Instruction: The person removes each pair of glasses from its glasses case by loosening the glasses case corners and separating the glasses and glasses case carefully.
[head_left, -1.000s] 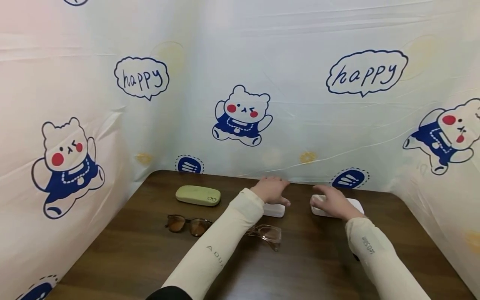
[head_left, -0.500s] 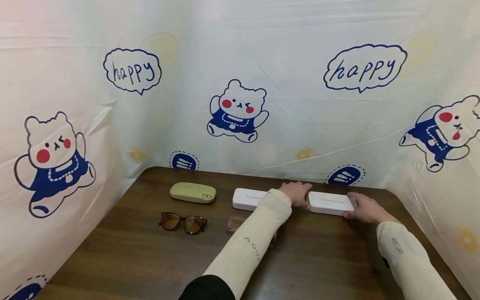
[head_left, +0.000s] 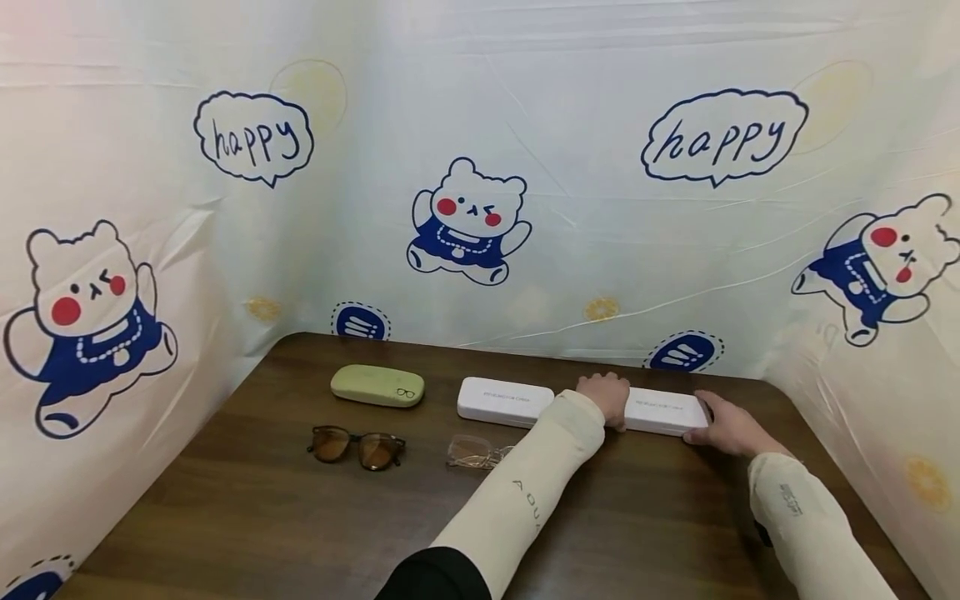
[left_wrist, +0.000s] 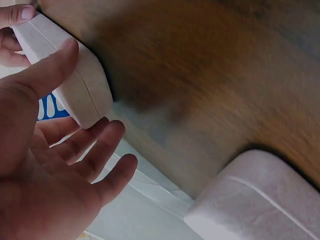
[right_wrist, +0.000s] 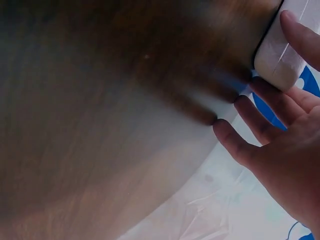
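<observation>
Both hands hold the right-hand white glasses case, which lies near the table's back edge. My left hand is at its left end. In the left wrist view the thumb is on the front side of the case, with fingers at the far side. My right hand grips the right end, thumb in front; the right wrist view shows its fingers behind the case. A second white glasses case lies just left of my left hand. Clear-framed glasses lie in front of it, partly hidden by the left sleeve.
A green glasses case lies at the back left. Brown-tinted sunglasses are in front of it. The dark wooden table meets a printed white curtain along its back and sides.
My left hand has moved right, from the middle white case to the left end of the right-hand one. My right hand has shifted from over that case to its right end.
</observation>
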